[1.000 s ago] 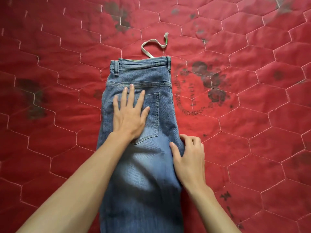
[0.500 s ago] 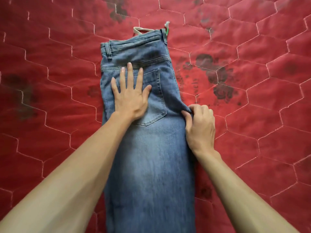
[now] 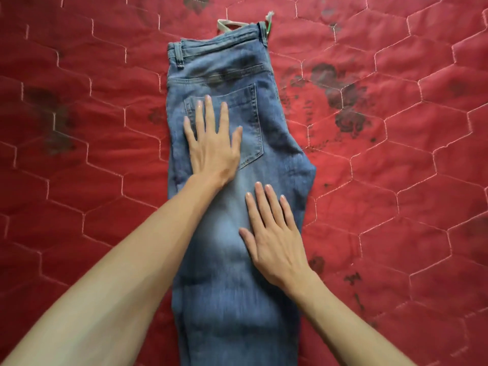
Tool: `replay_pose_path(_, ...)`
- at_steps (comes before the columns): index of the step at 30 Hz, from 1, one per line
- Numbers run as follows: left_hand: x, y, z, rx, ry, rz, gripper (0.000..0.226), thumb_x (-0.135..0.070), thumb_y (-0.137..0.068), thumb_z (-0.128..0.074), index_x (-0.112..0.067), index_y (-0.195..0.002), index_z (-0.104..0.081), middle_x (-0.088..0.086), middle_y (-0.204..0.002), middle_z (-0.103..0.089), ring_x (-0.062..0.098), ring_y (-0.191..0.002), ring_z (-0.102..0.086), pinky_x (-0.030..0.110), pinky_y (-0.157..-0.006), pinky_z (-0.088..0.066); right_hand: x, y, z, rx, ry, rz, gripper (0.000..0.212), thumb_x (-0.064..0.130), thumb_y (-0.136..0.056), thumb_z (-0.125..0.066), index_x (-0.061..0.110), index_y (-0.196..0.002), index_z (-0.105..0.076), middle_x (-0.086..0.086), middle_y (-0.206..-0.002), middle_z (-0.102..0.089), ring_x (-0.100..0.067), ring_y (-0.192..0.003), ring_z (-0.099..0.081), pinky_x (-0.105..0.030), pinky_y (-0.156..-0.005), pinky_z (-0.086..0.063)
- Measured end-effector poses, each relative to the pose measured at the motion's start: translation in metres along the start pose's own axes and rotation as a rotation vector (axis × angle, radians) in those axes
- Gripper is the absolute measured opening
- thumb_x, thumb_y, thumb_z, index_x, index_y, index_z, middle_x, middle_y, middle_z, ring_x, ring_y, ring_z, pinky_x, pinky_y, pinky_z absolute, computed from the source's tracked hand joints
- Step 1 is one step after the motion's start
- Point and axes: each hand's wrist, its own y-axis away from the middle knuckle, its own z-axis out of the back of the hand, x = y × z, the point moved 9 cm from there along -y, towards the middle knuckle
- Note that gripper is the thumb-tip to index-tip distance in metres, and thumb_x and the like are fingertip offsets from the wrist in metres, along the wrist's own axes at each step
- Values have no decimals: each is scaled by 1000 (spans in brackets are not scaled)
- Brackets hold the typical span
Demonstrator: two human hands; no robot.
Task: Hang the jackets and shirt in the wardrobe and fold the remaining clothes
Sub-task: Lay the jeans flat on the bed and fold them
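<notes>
A pair of blue jeans (image 3: 232,70) lies folded lengthwise on the bed, waistband at the far end, back pocket facing up, legs running toward me and out of the bottom of the view. My left hand (image 3: 211,146) rests flat on the back pocket with fingers spread. My right hand (image 3: 272,233) lies flat on the upper leg below the seat, fingers together and holding nothing. A pale strap with a green tag (image 3: 227,23) peeks out from behind the waistband.
The jeans lie on a red quilted bedspread (image 3: 396,180) with hexagon stitching and dark printed flowers. It fills the whole view on both sides of the jeans.
My right hand has let go of the pinched seat edge at the jeans' right side and now lies flat on the leg. My left hand stays pressed on the pocket.
</notes>
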Motion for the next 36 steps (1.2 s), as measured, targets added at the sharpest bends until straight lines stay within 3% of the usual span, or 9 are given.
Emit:
replay_pose_path(10, 11, 213, -19, 35, 43, 55, 58, -41, -103, -28, -18, -156, -28, 11, -165, -17, 25, -153, -14, 51, -123, -12, 24, 110, -13, 67, -24, -9, 67, 36, -100, -42, 7, -156, -21, -15, -165, -8, -29, -153, -4, -48, -121, -16)
replay_pose_path(15, 36, 305, -10, 19, 140, 315, 64, -40, -100, -39, -11, -156, -25, 17, -164, -18, 32, -150, -21, 51, -119, -19, 31, 164, -12, 98, -164, -99, 65, 26, -96, -50, 6, -154, -28, -17, -164, -12, -31, -153, -12, -44, -120, -20)
replay_pose_path(18, 54, 363, 8, -84, 288, 497, 59, -35, -99, -48, -5, -149, -37, 20, -148, -41, 38, -131, -44, 47, -109, -36, 17, 197, 2, 18, -372, -338, 61, 18, -92, -60, 4, -147, -38, -17, -154, -32, -33, -137, -38, -39, -113, -31)
replay_pose_path(21, 52, 416, 9, -4, 527, 677, 48, -32, -100, -54, -13, -142, -42, 15, -136, -53, 36, -117, -56, 41, -94, -45, 4, 231, -3, 29, -670, -600, 56, 19, -92, -59, 11, -144, -39, -6, -130, -44, -25, -103, -59, -42, -97, -47)
replay_pose_path(23, 47, 450, 6, 56, 603, 714, 43, -36, -97, -57, -20, -135, -44, 16, -124, -64, 37, -108, -62, 41, -86, -49, 6, 253, -13, 111, -779, -665, 49, 24, -92, -61, 18, -138, -43, -1, -116, -54, -23, -87, -63, -44, -89, -50)
replay_pose_path(25, 49, 480, 4, 53, 631, 722, 27, -38, -97, -57, -22, -117, -52, 8, -100, -71, 34, -92, -65, 36, -74, -46, 14, 274, -22, 217, -773, -617, 34, 28, -91, -62, 22, -123, -51, -2, -110, -63, -27, -92, -64, -42, -87, -50)
replay_pose_path(27, 53, 506, 3, 37, 669, 750, 22, -41, -97, -56, -20, -92, -57, -1, -76, -64, 24, -75, -61, 33, -68, -39, 23, 297, -29, 340, -722, -582, 18, 34, -93, -62, 23, -103, -52, -4, -102, -69, -29, -93, -65, -38, -79, -49)
replay_pose_path(30, 54, 533, 1, 45, 682, 740, 45, -41, -95, -59, -11, -66, -43, -2, -57, -42, 16, -55, -39, 36, -58, -35, 29, 328, -32, 378, -703, -577, 18, 39, -94, -58, 23, -97, -50, 0, -95, -69, -25, -88, -65, -41, -76, -51)
replay_pose_path(36, 54, 578, -14, 221, 849, 683, 55, -50, -92, -61, -3, -67, -46, 3, -55, -41, 7, -52, -37, 25, -51, -32, 42, 383, -38, 379, -790, -592, 14, 41, -93, -62, 28, -96, -67, 15, -94, -70, -10, -92, -64, -36, -81, -53)
